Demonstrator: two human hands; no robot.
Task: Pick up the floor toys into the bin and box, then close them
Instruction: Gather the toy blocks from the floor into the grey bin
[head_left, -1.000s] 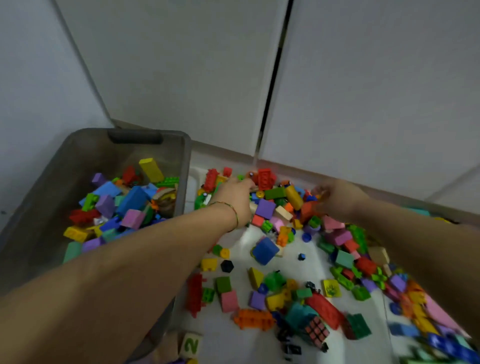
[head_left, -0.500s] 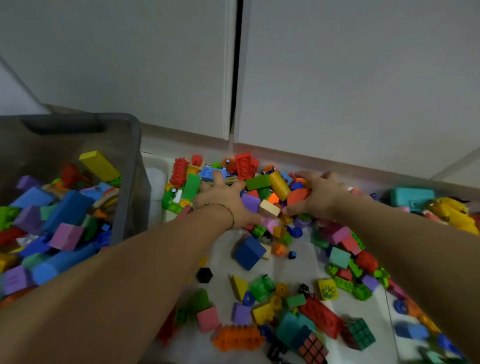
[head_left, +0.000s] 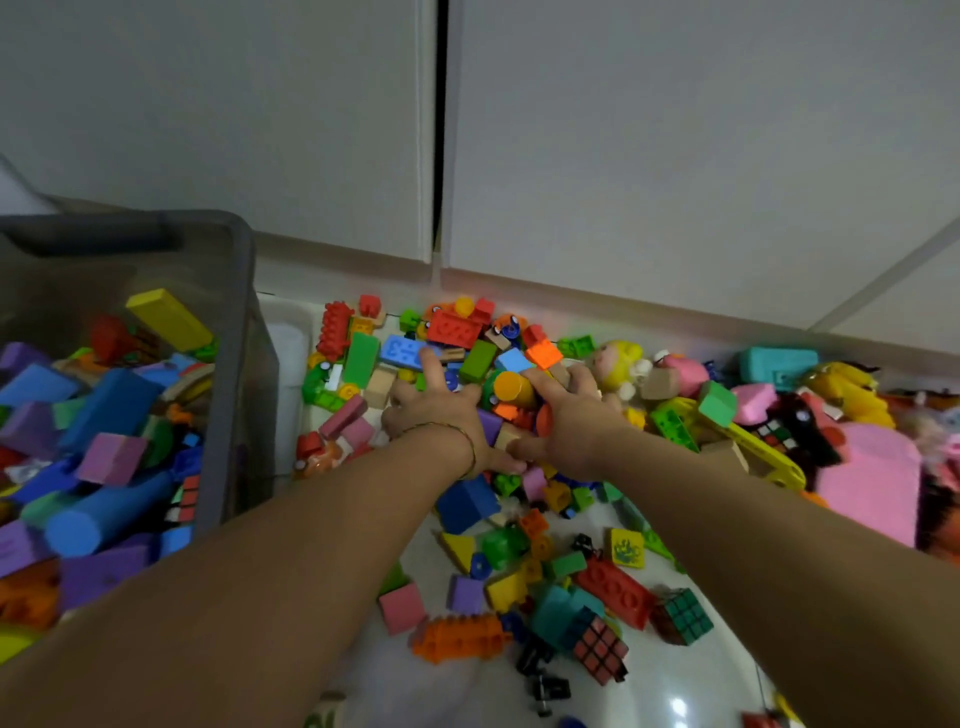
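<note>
**Scoop being set up at the block pile**

Both hands are being pressed onto the block pile (head_left: 457, 332). The left hand (head_left: 434, 415) is being spread wide, and the right hand (head_left: 569, 423) is likewise being splayed. The thumbs are nearly touching and nothing is clasped.

Judgement: a gathering scoop is being prepared. Next, a heap is to be cupped between the palms, then lifted left over the rim of the bin (head_left: 244, 291). The bin, part-filled and lidless, is standing just beside the pile.

The pile is being hemmed in behind by white panels (head_left: 675, 156) and on the right by soft toys (head_left: 862, 467). Bare floor (head_left: 457, 686) is being left open nearer the person.
</note>
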